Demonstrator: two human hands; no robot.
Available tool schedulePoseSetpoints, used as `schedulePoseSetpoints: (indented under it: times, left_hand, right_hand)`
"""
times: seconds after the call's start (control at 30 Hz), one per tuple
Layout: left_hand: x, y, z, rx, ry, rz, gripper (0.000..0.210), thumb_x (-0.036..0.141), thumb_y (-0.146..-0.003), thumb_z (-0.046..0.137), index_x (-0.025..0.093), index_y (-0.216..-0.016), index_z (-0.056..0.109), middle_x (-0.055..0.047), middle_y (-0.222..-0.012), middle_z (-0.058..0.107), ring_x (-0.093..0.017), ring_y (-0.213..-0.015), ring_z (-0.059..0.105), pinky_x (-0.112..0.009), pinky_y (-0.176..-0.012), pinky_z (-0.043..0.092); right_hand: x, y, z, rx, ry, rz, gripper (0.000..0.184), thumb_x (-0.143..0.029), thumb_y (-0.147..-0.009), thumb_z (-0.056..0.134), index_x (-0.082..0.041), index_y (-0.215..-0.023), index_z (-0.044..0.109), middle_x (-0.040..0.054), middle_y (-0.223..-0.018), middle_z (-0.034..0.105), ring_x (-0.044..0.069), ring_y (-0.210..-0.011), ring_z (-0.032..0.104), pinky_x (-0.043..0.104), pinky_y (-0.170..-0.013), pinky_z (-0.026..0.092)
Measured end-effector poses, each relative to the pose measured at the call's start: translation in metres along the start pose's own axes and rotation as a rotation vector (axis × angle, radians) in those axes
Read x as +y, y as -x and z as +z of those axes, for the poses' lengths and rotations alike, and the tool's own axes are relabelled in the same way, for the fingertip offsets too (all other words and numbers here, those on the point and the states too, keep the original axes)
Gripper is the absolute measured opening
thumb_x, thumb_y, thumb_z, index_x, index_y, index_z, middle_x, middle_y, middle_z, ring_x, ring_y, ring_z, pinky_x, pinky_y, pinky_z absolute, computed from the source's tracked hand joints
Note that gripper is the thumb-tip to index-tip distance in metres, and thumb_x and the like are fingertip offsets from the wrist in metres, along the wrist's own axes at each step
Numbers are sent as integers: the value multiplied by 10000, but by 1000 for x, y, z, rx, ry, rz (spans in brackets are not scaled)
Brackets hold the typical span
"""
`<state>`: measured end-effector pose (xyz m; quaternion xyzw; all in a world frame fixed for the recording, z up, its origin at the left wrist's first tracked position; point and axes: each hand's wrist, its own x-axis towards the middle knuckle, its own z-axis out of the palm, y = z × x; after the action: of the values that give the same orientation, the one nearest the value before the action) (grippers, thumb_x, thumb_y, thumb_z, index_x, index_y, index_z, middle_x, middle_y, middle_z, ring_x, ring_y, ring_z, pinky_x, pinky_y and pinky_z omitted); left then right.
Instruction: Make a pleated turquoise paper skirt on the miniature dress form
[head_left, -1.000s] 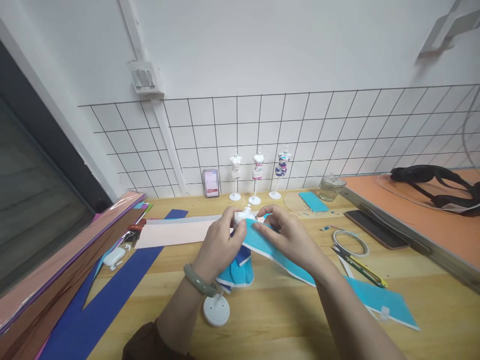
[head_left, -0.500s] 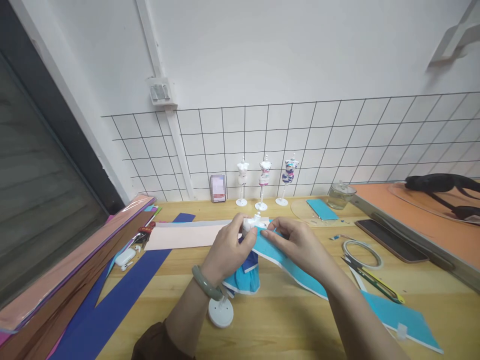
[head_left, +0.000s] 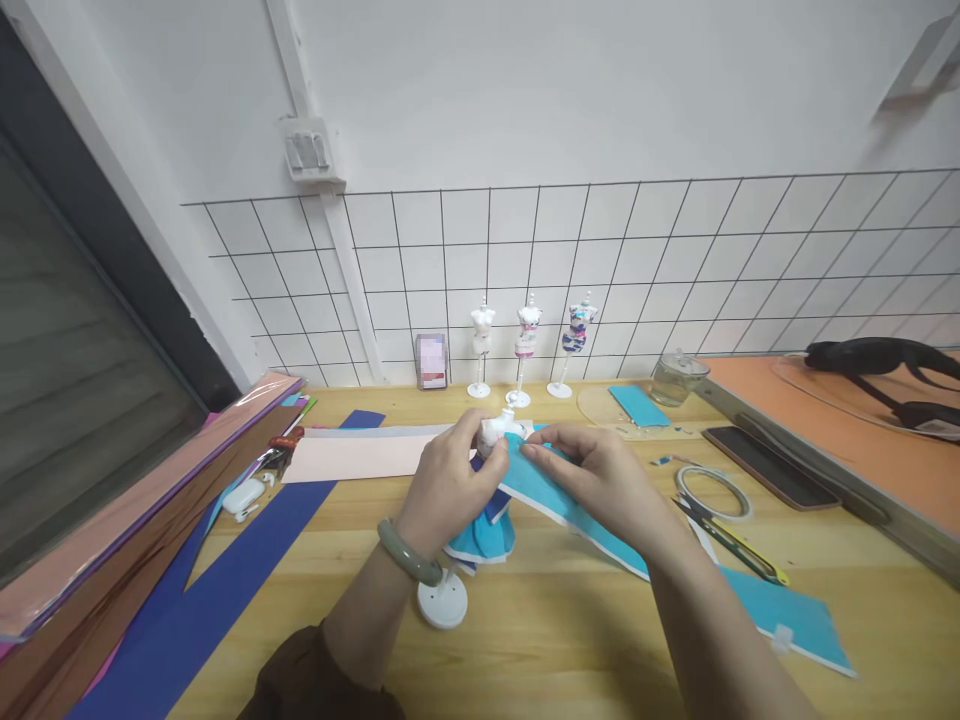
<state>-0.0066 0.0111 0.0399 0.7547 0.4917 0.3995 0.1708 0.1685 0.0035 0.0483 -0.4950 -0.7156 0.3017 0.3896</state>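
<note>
My left hand [head_left: 451, 482] is closed around a small white dress form [head_left: 493, 430], its thumb pressing the end of a turquoise paper strip [head_left: 551, 492] against the chest. The form leans, its round white base [head_left: 442, 600] low on the left. A blue and turquoise gathered skirt [head_left: 482, 537] with a white edge hangs on it. Close to the form's right side, my right hand [head_left: 600, 480] pinches the strip near its top end between thumb and fingers. The strip runs down to the right under my right forearm, with a white border along its lower edge.
Three small dress forms [head_left: 528, 330] stand at the back by a phone [head_left: 432, 361]. Right are a glass jar [head_left: 678, 378], a tape roll [head_left: 712, 492], a yellow cutter [head_left: 742, 545] and a dark phone [head_left: 769, 467]. Left are coloured sheets [head_left: 240, 570], scissors [head_left: 283, 448] and an earbud case [head_left: 244, 495].
The view has tilted slightly, so things sit higher in it. The turquoise strip's end lies a little further up on the form's chest; both hands keep their hold.
</note>
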Motion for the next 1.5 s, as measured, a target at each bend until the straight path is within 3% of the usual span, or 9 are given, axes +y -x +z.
schedulePoseSetpoints:
  times: [0.1,0.2,0.5,0.73,1.0,1.5]
  left_hand:
    - [1,0,0,4,4,6,113,303,-886,456,233,-957,509,25,-775,581,-145,-732,561,-249,-663,414]
    - [2,1,-1,3,12,11,118,297,-887,458,231,-967,513,23,-780,593,-146,-737,570,-250,-672,422]
    - [7,2,-4,21,26,3,136,307,-890,457,227,-978,522,11,-813,617,-155,-756,586,-262,-681,424]
    - [9,4,-3,43,-27,12,154,303,-879,465,229,-1000,525,6,-828,620,-170,-784,580,-277,-704,422]
    - [12,5,-5,22,21,8,138,265,-870,458,225,-983,525,3,-823,615,-168,-786,580,-274,-725,425]
    - [13,7,-5,-30,12,25,173,211,-826,477,237,-996,496,13,-806,596,-160,-752,551,-270,-671,421]
  right_hand:
    - [-2,1,-2,-36,-71,-45,268,-422,-843,578,-208,-931,714,21,-831,712,161,-718,596,261,-632,457]
    - [-3,2,-3,-35,-70,-86,243,-404,-845,585,-229,-935,727,15,-850,723,171,-766,625,272,-678,480]
    - [-4,2,-2,-49,-102,-27,270,-429,-830,599,-200,-935,696,24,-823,709,176,-736,625,270,-616,483]
    - [-12,7,-2,-105,-111,-88,247,-386,-875,550,-236,-976,718,26,-938,720,203,-870,640,308,-769,501]
    - [-8,8,-5,-111,-52,-139,256,-384,-894,519,-264,-1042,691,37,-994,709,219,-908,646,336,-786,517]
    - [-1,4,-4,28,154,-117,228,-435,-874,527,-242,-895,648,9,-750,663,169,-686,587,280,-583,456]
